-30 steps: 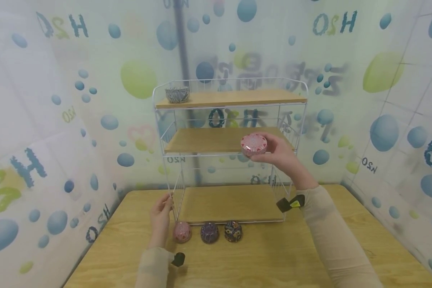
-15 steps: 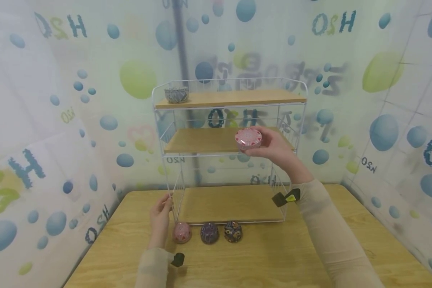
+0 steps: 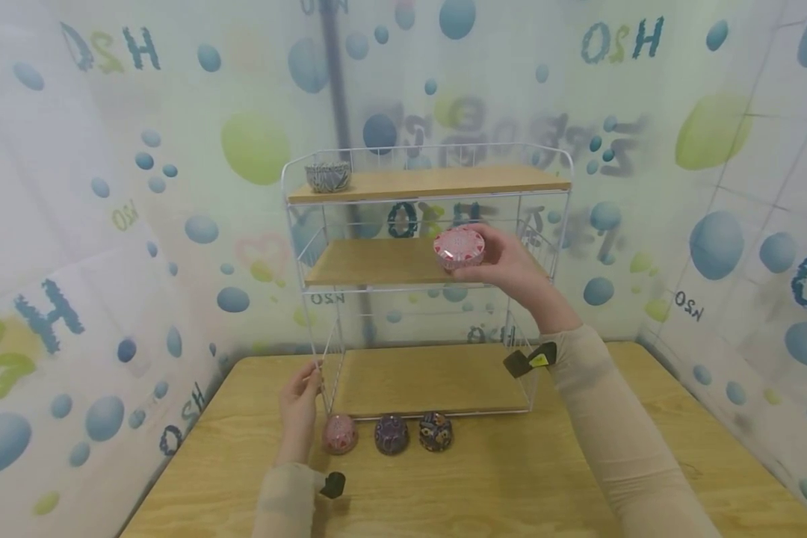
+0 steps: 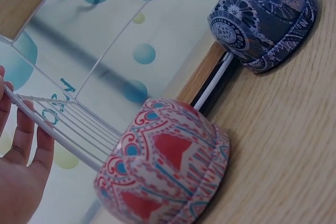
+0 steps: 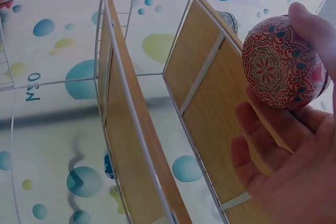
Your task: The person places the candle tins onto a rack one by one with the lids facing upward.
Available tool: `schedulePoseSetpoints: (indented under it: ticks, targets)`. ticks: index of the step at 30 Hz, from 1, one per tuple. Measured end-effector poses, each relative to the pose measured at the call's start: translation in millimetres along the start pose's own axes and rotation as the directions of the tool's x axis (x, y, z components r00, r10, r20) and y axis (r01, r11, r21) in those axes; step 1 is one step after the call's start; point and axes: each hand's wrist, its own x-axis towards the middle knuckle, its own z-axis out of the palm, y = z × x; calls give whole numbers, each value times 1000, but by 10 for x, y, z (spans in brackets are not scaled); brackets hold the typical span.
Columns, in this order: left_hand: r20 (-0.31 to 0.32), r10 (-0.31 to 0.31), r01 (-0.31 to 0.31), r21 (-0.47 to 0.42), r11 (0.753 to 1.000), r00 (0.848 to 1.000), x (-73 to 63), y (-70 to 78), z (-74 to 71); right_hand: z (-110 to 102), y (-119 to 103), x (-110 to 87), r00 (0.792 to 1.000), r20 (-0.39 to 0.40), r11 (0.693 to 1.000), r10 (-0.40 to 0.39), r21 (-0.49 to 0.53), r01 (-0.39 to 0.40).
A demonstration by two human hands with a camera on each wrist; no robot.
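Observation:
A round pink patterned tin (image 3: 459, 248) is pinched between the thumb and fingers of my right hand (image 3: 511, 265), in front of the middle shelf board (image 3: 370, 261). Its mandala-patterned face (image 5: 270, 66) shows in the right wrist view, tilted beside the shelf boards. Down at the lower left, my left hand (image 3: 299, 400) grips the white wire frame (image 4: 63, 137) of the shelf rack. Just right of that hand, a second pink tin (image 3: 339, 433) sits on the table, followed by a purple tin (image 3: 391, 435) and a dark flowered tin (image 3: 435, 432).
The three-tier rack stands on the wooden table (image 3: 498, 486). At the left end of its top board (image 3: 457, 179) rests a grey patterned tin (image 3: 328, 178). Printed curtains (image 3: 255, 149) hang behind and at both sides. The bottom board (image 3: 430, 377) lies close to the tabletop.
My right hand has carried the pink tin up and slightly left, across the middle shelf. The left hand and the tins on the table stay in place.

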Motion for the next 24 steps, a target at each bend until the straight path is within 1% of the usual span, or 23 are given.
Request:
schedulePoseSetpoints:
  ticks: [5,12,16,20,24]
  targets:
    - [3,-5,6,-23,1000,1000,-8,-2,-1,9,-40,51,1000,11,1000,-16,15,15]
    - [0,-4,4,-31,1000,1000,1,-33,-8,47,-116,116,1000,-2,1000,-16,20,16]
    - [-6,-6,5,-50,999,1000,16,-60,-9,70,-180,165,999,-7,999,-38,17,38]
    - [-10,-4,3,-64,998,1000,86,-168,-22,74,-229,213,998,-11,998,-59,-1,59]
    - [-21,5,-6,-65,998,1000,159,-302,-29,78,-261,245,998,-26,998,-52,-25,51]
